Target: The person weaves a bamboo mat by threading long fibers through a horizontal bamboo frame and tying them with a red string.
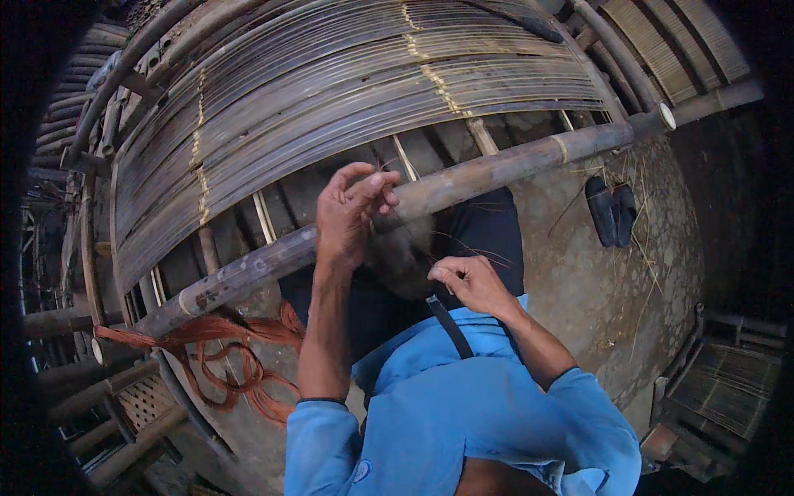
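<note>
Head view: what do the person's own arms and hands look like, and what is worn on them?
Both hands, left hand and right hand, are bare: no gloves, and no rings or watch that I can make out. Bright blue sleeves are pushed up toward the elbows with dark cuff edges, leaving the forearms uncovered.

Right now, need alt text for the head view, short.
Two bare hands work thin dark fibres above a thick bamboo pole: left hand raised, fingers pinched; right hand lower, pinching strands. Behind, a slatted bamboo mat; orange cord trails lower left.
</note>
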A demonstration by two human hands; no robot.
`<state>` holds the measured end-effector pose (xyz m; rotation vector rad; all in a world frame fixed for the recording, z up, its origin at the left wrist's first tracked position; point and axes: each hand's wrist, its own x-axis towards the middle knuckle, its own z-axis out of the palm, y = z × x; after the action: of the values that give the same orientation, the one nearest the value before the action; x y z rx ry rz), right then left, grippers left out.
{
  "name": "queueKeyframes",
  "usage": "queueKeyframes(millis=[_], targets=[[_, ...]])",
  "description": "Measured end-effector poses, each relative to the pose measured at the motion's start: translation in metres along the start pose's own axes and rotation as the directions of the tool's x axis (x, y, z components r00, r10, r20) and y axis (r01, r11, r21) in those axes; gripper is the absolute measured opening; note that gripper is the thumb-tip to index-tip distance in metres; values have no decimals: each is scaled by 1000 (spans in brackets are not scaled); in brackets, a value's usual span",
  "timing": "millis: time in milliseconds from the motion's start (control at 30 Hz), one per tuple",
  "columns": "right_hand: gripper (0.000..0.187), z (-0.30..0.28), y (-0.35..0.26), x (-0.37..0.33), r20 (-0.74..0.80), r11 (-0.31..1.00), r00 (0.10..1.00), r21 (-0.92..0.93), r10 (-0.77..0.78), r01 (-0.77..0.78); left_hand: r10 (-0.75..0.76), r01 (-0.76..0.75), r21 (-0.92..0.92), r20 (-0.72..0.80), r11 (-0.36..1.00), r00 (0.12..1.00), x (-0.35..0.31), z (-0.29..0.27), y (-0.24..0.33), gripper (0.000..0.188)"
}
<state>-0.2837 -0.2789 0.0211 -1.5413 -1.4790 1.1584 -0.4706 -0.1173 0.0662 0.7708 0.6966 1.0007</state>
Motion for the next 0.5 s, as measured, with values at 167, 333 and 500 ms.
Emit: queueKeyframes(millis=[167, 333, 500], targets=[[23, -3, 4, 0, 138, 996, 990, -91, 8, 5, -71, 70, -15, -130, 997, 989, -8, 3, -1, 23], [23, -14, -47, 34, -319, 979, 928, -128, -191, 158, -48, 68, 105, -185, 992, 982, -26, 1, -18, 22], [22, 0, -42, 70, -293, 948, 956, 297, -23, 114, -120, 198, 352, -231, 915, 965, -48, 23, -31, 22]])
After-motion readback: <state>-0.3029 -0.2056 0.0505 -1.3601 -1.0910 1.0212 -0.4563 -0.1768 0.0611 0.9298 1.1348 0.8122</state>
